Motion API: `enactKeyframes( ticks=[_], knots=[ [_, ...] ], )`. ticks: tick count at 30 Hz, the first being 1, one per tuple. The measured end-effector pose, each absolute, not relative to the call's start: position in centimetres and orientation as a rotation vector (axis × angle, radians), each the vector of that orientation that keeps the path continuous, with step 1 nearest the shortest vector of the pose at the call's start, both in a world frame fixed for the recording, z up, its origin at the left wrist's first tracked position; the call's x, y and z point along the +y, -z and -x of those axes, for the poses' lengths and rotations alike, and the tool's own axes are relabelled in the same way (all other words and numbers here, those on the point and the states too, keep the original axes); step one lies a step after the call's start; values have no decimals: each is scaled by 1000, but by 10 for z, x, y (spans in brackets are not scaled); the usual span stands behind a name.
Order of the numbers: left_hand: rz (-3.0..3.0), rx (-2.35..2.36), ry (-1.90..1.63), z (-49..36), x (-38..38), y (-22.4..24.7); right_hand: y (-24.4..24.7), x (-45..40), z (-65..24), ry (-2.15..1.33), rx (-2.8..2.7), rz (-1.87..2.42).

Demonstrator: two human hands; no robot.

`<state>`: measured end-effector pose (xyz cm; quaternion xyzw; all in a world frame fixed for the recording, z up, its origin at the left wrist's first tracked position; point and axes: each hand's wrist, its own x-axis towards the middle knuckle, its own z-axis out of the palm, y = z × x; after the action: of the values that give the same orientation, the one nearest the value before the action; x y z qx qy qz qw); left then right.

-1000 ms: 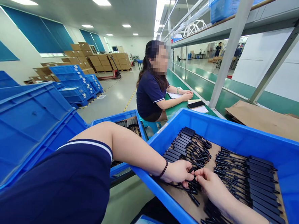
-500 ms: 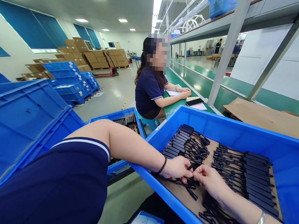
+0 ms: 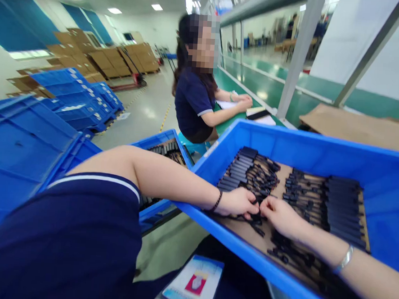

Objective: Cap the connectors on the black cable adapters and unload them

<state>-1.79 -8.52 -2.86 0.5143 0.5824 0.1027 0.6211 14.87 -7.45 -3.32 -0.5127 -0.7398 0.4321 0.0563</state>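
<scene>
A blue plastic bin [image 3: 378, 214] holds rows of flat black rectangular modules with short black cables. My left hand [image 3: 237, 202], with a dark beaded bracelet, reaches in over the near left side. Its thumb and fingers are pinched on a black cable, whose exact shape is blurred. Close beside it, my right hand [image 3: 278, 215] has thumb and forefinger pressed together; whatever lies in that pinch is hidden. Left of the hands lies one row of black modules [image 3: 240, 168]; another row [image 3: 344, 208] lies to the right. Loose black cables [image 3: 291, 252] lie below my right hand.
A second blue bin [image 3: 158, 215] with similar parts stands to the left, under my left arm. Stacked blue bins [image 3: 20, 152] rise at far left. A seated person [image 3: 194, 95] is at the green bench beyond. Brown cardboard [image 3: 356, 127] lies behind the bin.
The camera view has tilted down and blurred, so the surroundings sit higher and the badge shows more fully. My hands stay close together over the bin, with a small gap now between the fingertips.
</scene>
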Motion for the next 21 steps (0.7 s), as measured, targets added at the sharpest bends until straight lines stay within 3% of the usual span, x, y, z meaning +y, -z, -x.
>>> enactKeyframes(
  ticks=[12, 21],
  knots=[
    [-1132, 1294, -258, 14, -88, 8, 20, -69, -141, -1079, -2656, 1690],
    [-1146, 1285, -331, 16, -87, 12, 24, -69, -139, -1199, -2623, 1750]
  ],
)
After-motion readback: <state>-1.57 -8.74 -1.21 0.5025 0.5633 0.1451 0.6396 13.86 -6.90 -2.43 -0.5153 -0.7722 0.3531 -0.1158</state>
